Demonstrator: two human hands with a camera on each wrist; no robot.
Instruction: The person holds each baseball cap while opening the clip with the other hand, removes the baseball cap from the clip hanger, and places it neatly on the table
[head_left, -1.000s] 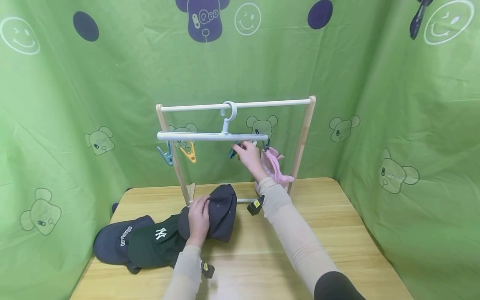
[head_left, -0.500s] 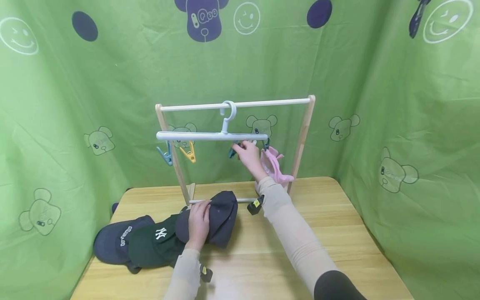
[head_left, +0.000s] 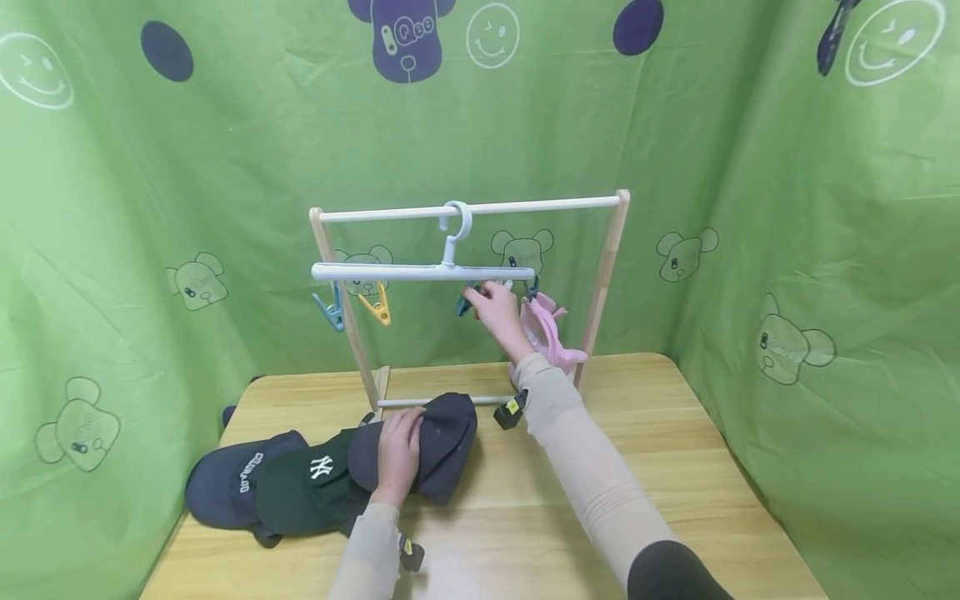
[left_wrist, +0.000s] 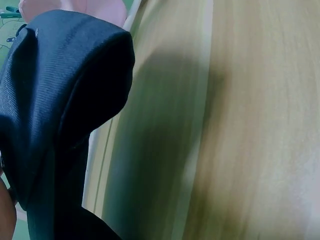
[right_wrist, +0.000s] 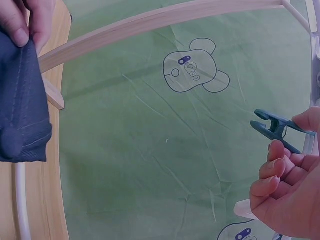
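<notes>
Clothespin (right_wrist: 275, 132), dark teal, sits below the hanger (head_left: 390, 272), pinched by the right hand (head_left: 501, 313); the left hand (head_left: 400, 454) grips the charcoal baseball cap (head_left: 452, 442), lower and to the left. Seat the cap's edge deep between the jaws before easing the pinch. Markings: "NY", dark green cap (head_left: 296, 498); "COLORADO", navy cap (head_left: 221, 483)

The dark navy baseball cap (head_left: 448, 450) is being held at a slant over the wooden tabletop (head_left: 720, 508), its fabric finely ribbed, its soft crown creased and drooping to the right, the shadowed hollow inside showing from one side. Up under the pale hanger (head_left: 408, 272) I can see the teal clip (right_wrist: 273, 132), pinched by its handles, its two jaws standing a little apart, a bit of spring wire visible at its middle.
</notes>
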